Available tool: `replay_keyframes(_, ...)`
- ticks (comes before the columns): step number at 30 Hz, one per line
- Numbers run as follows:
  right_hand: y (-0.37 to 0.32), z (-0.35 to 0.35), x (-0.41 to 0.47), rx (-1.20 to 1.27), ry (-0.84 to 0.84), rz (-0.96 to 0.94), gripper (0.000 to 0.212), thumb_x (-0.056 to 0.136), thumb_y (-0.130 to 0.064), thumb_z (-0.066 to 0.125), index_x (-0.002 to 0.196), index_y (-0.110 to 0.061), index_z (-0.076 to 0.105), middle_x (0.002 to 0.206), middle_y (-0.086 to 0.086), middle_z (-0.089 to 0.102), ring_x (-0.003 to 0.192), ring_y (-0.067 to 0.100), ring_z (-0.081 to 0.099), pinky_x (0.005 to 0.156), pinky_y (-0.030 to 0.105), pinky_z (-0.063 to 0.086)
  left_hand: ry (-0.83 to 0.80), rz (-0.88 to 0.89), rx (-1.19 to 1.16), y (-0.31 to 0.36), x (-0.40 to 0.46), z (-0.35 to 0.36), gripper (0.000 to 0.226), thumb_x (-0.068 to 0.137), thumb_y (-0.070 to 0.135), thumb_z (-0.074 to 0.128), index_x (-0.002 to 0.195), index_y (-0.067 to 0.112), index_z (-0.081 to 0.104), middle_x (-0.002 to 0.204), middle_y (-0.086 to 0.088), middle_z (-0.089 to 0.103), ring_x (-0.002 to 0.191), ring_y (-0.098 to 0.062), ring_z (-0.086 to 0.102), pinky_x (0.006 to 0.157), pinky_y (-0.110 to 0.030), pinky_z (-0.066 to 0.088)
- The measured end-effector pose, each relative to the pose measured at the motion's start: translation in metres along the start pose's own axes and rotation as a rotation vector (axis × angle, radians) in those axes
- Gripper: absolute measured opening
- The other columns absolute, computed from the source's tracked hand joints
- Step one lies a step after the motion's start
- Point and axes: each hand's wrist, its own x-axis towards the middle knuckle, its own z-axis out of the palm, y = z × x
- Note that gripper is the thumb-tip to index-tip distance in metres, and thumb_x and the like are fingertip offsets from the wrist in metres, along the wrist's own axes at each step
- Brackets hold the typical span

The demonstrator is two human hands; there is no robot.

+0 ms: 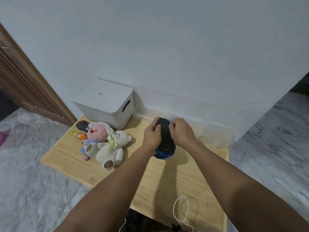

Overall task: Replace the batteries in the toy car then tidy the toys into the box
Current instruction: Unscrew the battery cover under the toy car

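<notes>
The blue toy car [164,139] is held upside down above the wooden table [175,178], its black underside facing up. My left hand [152,136] grips its left side, thumb across the underside. My right hand [181,131] holds the right side, fingertips curled onto the black underside near its far end. A white lidded box [105,102] stands closed at the back left of the table. No batteries are visible.
Left of the car lie a white teddy bear [113,146], a pink plush animal [96,136], a small yellow doll [78,135] and a black remote [82,126]. A clear plastic container [217,136] sits at the back right. A white cord [181,213] loops at the near edge.
</notes>
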Motion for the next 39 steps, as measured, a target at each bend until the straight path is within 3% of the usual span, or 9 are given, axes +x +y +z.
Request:
replay_keyframes(4, 0.017, 0.017, -0.003, -0.023, -0.099, 0.076, 0.018, 0.093, -0.019, 0.044, 0.084, -0.014, 0.059, 0.096, 0.009, 0.062, 0.088, 0.032, 0.06, 0.072, 0.036, 0.049, 0.028, -0.052, 0.02, -0.014, 0.0, -0.017, 0.04, 0.101, 0.02, 0.04, 0.139, 0.027, 0.052, 0.131, -0.001, 0.056, 0.113, -0.022, 0.056, 0.098, -0.041, 0.05)
replay_keyframes(8, 0.038, 0.04, -0.014, -0.178, -0.265, 0.113, 0.018, 0.093, -0.015, 0.046, 0.092, -0.011, 0.063, 0.097, 0.011, 0.065, 0.086, 0.032, 0.06, 0.07, 0.034, 0.048, 0.054, -0.103, 0.018, -0.031, 0.003, -0.033, 0.041, 0.103, 0.02, 0.039, 0.142, 0.026, 0.048, 0.131, -0.002, 0.051, 0.11, -0.022, 0.052, 0.088, -0.034, 0.05)
replay_keyframes(15, 0.052, 0.066, -0.031, -0.473, -0.428, 0.079, 0.023, 0.094, -0.009, 0.049, 0.115, -0.011, 0.057, 0.117, 0.011, 0.056, 0.106, 0.03, 0.058, 0.077, 0.034, 0.043, 0.093, -0.146, 0.023, -0.046, 0.006, -0.051, 0.041, 0.104, 0.02, 0.039, 0.143, 0.026, 0.046, 0.129, -0.001, 0.048, 0.11, -0.02, 0.051, 0.088, -0.033, 0.049)
replay_keyframes(18, 0.052, 0.068, -0.034, -0.504, -0.392, 0.049, 0.025, 0.097, -0.011, 0.043, 0.119, -0.011, 0.055, 0.122, 0.01, 0.053, 0.113, 0.029, 0.054, 0.086, 0.037, 0.043, 0.106, -0.165, 0.012, -0.046, 0.007, -0.055, 0.04, 0.103, 0.02, 0.04, 0.143, 0.027, 0.047, 0.128, -0.002, 0.051, 0.099, -0.016, 0.056, 0.076, -0.028, 0.051)
replay_keyframes(22, 0.05, 0.068, -0.03, -0.416, -0.356, 0.15, 0.023, 0.094, -0.014, 0.049, 0.111, -0.014, 0.065, 0.114, 0.008, 0.062, 0.105, 0.028, 0.061, 0.081, 0.033, 0.046, 0.107, -0.182, -0.011, -0.046, 0.011, -0.056, 0.04, 0.103, 0.019, 0.04, 0.142, 0.026, 0.048, 0.125, -0.001, 0.051, 0.086, -0.005, 0.054, 0.057, -0.017, 0.05)
replay_keyframes(26, 0.056, 0.065, -0.017, -0.139, -0.325, 0.333, 0.016, 0.086, -0.017, 0.059, 0.094, -0.016, 0.073, 0.096, 0.006, 0.071, 0.085, 0.027, 0.067, 0.066, 0.028, 0.05, 0.11, -0.198, -0.056, -0.046, 0.014, -0.056, 0.041, 0.103, 0.019, 0.041, 0.142, 0.028, 0.047, 0.126, 0.0, 0.052, 0.089, -0.006, 0.056, 0.063, -0.023, 0.052)
replay_keyframes(32, 0.061, 0.057, -0.007, 0.022, -0.322, 0.349, 0.023, 0.087, -0.002, 0.055, 0.094, -0.009, 0.076, 0.104, 0.006, 0.071, 0.103, 0.025, 0.064, 0.087, 0.033, 0.053, 0.107, -0.222, -0.08, -0.045, 0.016, -0.054, 0.04, 0.103, 0.018, 0.039, 0.139, 0.03, 0.051, 0.125, 0.0, 0.052, 0.091, -0.013, 0.056, 0.072, -0.03, 0.053)
replay_keyframes(34, 0.064, 0.06, -0.008, 0.029, -0.292, 0.341, 0.024, 0.084, 0.003, 0.056, 0.091, -0.01, 0.075, 0.106, 0.006, 0.071, 0.105, 0.026, 0.062, 0.088, 0.033, 0.052, 0.108, -0.231, -0.098, -0.042, 0.016, -0.052, 0.04, 0.103, 0.017, 0.039, 0.138, 0.031, 0.052, 0.119, 0.002, 0.052, 0.088, -0.011, 0.055, 0.07, -0.029, 0.053)
replay_keyframes(39, 0.061, 0.066, -0.011, -0.011, -0.277, 0.319, 0.019, 0.08, -0.008, 0.057, 0.087, -0.003, 0.074, 0.091, 0.012, 0.073, 0.091, 0.03, 0.066, 0.082, 0.039, 0.055, 0.1, -0.246, -0.112, -0.038, 0.017, -0.051, 0.04, 0.103, 0.016, 0.039, 0.137, 0.03, 0.052, 0.113, 0.004, 0.052, 0.085, -0.011, 0.055, 0.065, -0.028, 0.053)
